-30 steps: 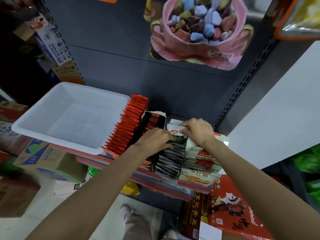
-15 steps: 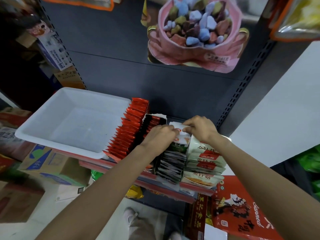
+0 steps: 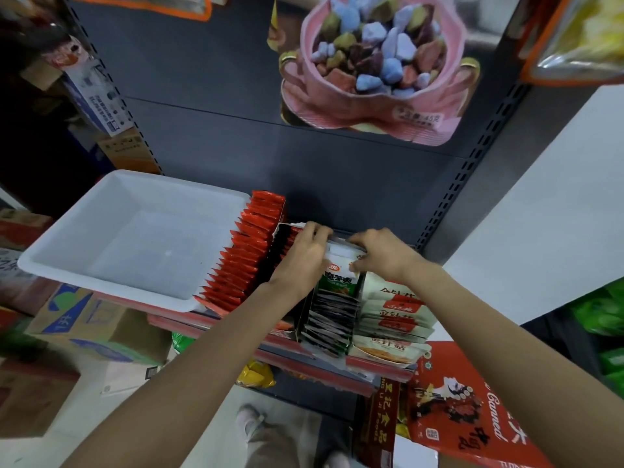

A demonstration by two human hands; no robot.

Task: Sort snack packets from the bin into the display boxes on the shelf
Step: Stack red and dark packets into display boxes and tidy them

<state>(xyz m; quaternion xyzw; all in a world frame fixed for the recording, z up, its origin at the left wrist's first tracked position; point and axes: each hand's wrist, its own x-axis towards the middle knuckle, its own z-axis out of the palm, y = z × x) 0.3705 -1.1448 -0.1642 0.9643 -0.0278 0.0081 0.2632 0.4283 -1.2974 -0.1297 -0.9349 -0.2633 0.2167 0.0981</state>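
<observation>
Both hands worked at the far end of the middle display box [image 3: 332,312]. My left hand [image 3: 300,261] was curled against the left side of the green-and-white packet [image 3: 339,273], fingers reaching over the box's far lip; my right hand [image 3: 378,253] pinched the packet's right top corner, so each grip was pressed onto that one packet. It stood upright at the back of the dark row of packets [image 3: 332,315], touching them, and did not look fully seated to me.

Left of it stood the red packets [image 3: 248,255] in a long fanned row, with a black-and-red row [image 3: 287,243] between the two. Right of it lay the pale packets [image 3: 395,315], stacked flat. The white bin [image 3: 111,282] sat at the left on the shelf [image 3: 337,361], and I saw nothing in it, so I judged this the last packet.

Risks, as I judged them: pushing down too hard could have buckled the thin box wall or crumpled the packet. The dark row leaned toward the near edge, and a shove from behind might have slid its front packets off the shelf. My left wrist was close to the red row and could have knocked it askew.
</observation>
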